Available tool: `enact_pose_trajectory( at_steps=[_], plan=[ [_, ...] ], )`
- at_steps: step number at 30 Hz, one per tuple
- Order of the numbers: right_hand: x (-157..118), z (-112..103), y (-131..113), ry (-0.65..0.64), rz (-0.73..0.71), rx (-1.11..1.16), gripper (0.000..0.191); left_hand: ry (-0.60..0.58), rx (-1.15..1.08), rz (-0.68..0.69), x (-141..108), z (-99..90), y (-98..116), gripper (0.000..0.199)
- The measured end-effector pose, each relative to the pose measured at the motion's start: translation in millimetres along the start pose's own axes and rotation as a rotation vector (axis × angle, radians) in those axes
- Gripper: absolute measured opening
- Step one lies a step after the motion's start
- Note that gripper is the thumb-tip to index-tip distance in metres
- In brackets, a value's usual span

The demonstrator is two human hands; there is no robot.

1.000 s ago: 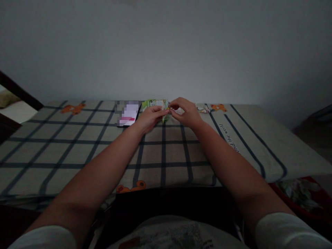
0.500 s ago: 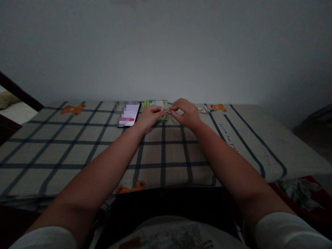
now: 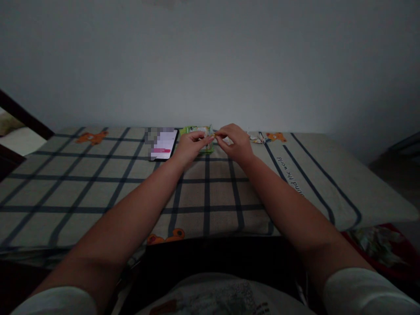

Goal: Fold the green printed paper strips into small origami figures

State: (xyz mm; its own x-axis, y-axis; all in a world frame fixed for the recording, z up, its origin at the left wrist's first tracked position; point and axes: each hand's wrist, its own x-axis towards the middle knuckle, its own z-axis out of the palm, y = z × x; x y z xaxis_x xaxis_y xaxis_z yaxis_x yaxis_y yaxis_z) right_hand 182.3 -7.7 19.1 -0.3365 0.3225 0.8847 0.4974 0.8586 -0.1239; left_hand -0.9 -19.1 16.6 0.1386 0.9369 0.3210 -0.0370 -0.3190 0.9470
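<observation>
Near the back of the cloth-covered table, my left hand [image 3: 192, 146] and my right hand [image 3: 234, 142] meet at the fingertips. Both are closed in a pinch on a tiny yellowish thing [image 3: 214, 136], too small to make out. Behind and beneath my left hand lies a green and white packet [image 3: 207, 131], partly hidden by the fingers. A phone [image 3: 164, 144] with a lit screen rests left of my left hand. Right of my right hand are crumpled whitish wrappers [image 3: 257, 138].
The table is covered by a checked cloth [image 3: 219, 192] with bear prints. Behind it rises a plain wall [image 3: 210, 65]. At the lower right, below the table edge, a red container [image 3: 398, 245] holds crumpled wrappers. A dark wooden frame [image 3: 24, 116] stands at the left.
My fingertips have shifted very slightly with the tiny thing between them. The packet's right edge now looks a little more raised. Phone and wrappers stay where they were.
</observation>
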Motion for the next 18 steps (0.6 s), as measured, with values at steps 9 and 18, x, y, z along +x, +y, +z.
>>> enact_pose_trajectory(
  at_steps=[9, 18],
  plan=[
    [-1.5, -7.4, 12.3, -0.164, -0.076, -0.031, 0.018, -0.041, 0.013, -0.058, 0.0, -2.5, 4.5, 0.04],
    [-0.9, -9.9, 12.4, -0.176, -0.089, -0.024, 0.019, 0.042, 0.099, -0.004, 2.0, -4.3, 2.6, 0.038]
  ],
)
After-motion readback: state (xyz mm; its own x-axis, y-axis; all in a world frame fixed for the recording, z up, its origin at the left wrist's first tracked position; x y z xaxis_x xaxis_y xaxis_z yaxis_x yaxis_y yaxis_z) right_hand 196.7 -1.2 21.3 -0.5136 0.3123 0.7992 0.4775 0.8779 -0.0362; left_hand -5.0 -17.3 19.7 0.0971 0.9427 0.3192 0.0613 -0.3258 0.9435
